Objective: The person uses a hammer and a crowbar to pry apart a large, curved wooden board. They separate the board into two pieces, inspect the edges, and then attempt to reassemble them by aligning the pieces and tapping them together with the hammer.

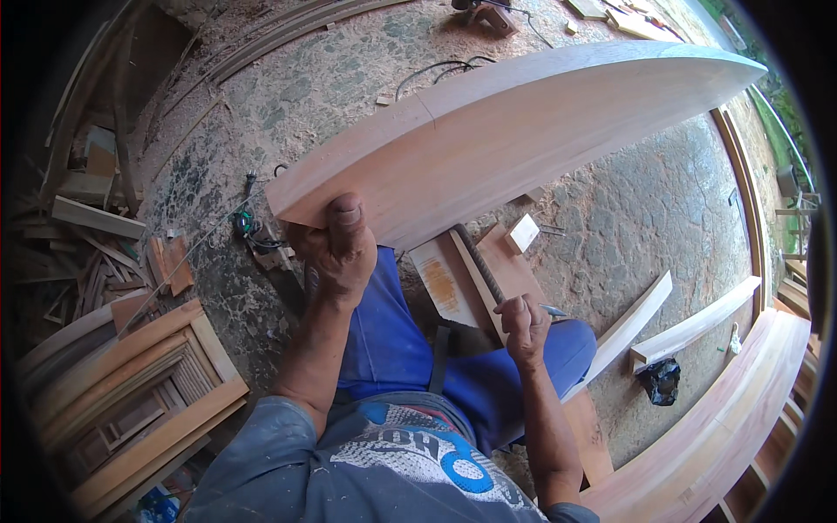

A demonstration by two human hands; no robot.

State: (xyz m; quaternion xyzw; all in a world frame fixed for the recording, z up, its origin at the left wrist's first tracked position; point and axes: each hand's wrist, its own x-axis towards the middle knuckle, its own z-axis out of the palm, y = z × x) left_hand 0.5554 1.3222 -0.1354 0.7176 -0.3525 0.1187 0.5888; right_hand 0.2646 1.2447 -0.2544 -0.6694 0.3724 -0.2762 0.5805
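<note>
A long pale wooden board point(523, 131) with a curved edge reaches from my left hand up toward the far right. My left hand point(336, 248) is closed on its near left end, thumb pressed on the broad face and the other fingers mostly hidden beneath. Over my right thigh, my right hand point(526, 331) is closed around the lower end of a dark ribbed bar point(477, 261), like a rasp. The bar's far end points up toward the board's lower edge. A slim bluish tip shows beside the right fist; I cannot make out what it belongs to.
Wooden frames point(131, 397) and scrap wood point(96, 218) crowd the left. A small block point(523, 234) lies beyond my knees. To the right are loose strips point(697, 322), a black plastic bag point(660, 382) and a wide curved board point(715, 436). A power tool point(488, 16) sits at the far edge.
</note>
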